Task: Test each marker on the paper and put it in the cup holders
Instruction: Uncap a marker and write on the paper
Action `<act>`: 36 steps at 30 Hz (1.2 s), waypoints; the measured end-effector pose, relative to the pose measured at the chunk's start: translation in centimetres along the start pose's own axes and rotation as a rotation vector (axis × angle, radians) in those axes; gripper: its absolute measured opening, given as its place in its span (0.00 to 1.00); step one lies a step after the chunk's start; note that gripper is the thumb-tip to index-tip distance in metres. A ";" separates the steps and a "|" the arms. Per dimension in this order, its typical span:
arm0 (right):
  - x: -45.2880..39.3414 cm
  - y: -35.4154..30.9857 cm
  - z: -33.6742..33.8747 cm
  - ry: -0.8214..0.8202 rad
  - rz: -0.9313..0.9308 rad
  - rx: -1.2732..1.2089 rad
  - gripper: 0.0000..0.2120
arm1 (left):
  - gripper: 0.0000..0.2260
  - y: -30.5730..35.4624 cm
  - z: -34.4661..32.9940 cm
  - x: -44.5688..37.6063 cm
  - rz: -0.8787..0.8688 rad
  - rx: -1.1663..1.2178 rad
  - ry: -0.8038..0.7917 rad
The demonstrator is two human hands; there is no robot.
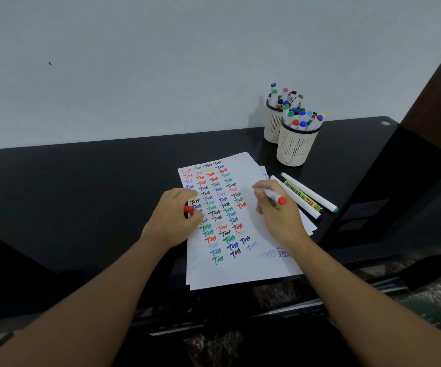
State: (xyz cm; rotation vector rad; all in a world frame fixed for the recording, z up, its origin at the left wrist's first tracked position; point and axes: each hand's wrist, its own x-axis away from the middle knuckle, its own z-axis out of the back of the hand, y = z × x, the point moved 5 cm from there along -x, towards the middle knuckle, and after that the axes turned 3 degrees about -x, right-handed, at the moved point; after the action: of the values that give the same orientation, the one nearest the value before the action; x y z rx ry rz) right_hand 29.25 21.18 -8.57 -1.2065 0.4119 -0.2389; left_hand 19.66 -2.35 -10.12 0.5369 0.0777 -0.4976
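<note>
Item: marker test in progress, head view. Right hand (277,207): fingers curled round a white-barrelled marker with a red end (275,196), red end pointing away to the right, writing end hidden beneath the fingers over a bare part of the paper (240,271). Left hand (173,215): fingers curled, pinching a small red cap (188,209) while the hand rests on the sheet's left side and pins it down. Paper: white stack on the black table (82,181), covered in columns of the word "Test" in red, green, blue and black; open space remains at the right column. Three loose markers (304,196) lie just beside the paper's right edge, apparently untested. Two cream cup holders (292,149), one behind the other, stand near the wall, both crowded with markers. Judgement: the step is writing a trial mark; best done by keeping the left hand's weight on the sheet, pressing the tip lightly in clear space, then seating the cap firmly before dropping the marker into the nearer holder.
</note>
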 end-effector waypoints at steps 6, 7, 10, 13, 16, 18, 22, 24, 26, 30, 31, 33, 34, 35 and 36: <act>-0.2 0.9 -0.4 -0.129 -0.067 0.111 0.25 | 0.20 -0.1 0.7 0.3 0.037 0.089 0.026; -0.2 0.9 -0.5 -0.160 -0.078 0.126 0.27 | 0.21 -0.2 0.8 0.3 0.046 0.118 0.002; -0.5 1.0 -0.9 -0.220 -0.120 0.135 0.25 | 0.23 -1.2 1.3 0.6 0.029 0.101 -0.112; -0.6 1.3 -0.9 -0.239 -0.153 0.070 0.23 | 0.16 -2.2 1.4 0.9 0.004 0.062 -0.094; -0.5 0.9 -1.0 -0.265 -0.125 0.054 0.22 | 0.11 -2.4 1.7 0.9 0.011 0.080 -0.019; -0.6 0.5 -1.0 -0.249 -0.129 0.035 0.19 | 0.10 -2.3 1.9 0.9 0.018 0.109 0.007; -0.9 -0.7 -0.9 -0.206 -0.113 0.085 0.15 | 0.11 -1.7 2.4 1.0 0.048 0.221 0.056; -1.1 -1.5 -0.8 -0.193 -0.096 0.102 0.19 | 0.12 -1.4 2.8 0.8 0.069 0.259 0.090; -1.2 -2.1 -0.8 -0.189 -0.119 0.094 0.25 | 0.13 -1.1 3.2 0.7 0.086 0.287 0.114; -1.1 -2.3 -1.5 -0.235 -0.211 0.194 0.18 | 0.12 -0.3 3.3 0.4 0.086 0.287 0.090; -1.1 -2.0 -1.7 -0.258 -0.253 0.198 0.15 | 0.11 -0.2 3.3 0.3 0.084 0.293 0.085; -1.1 -1.7 -1.8 -0.284 -0.311 0.158 0.10 | 0.11 0.1 3.2 0.3 0.075 0.313 0.078; -1.3 -1.8 -1.8 -0.289 -0.311 0.136 0.08 | 0.10 0.2 3.2 0.3 0.073 0.322 0.072; -1.4 -2.2 -1.7 -0.297 -0.286 0.133 0.07 | 0.11 0.4 3.1 0.4 0.074 0.329 0.064; -1.5 -2.6 -1.6 -0.311 -0.239 0.162 0.07 | 0.11 0.5 3.0 0.3 0.077 0.334 0.059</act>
State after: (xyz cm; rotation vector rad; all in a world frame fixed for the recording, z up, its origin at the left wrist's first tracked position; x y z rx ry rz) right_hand 27.34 19.46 -6.31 -1.1099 -0.0230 -0.2792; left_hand 20.01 -3.70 -7.36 0.8787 0.0292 -0.4211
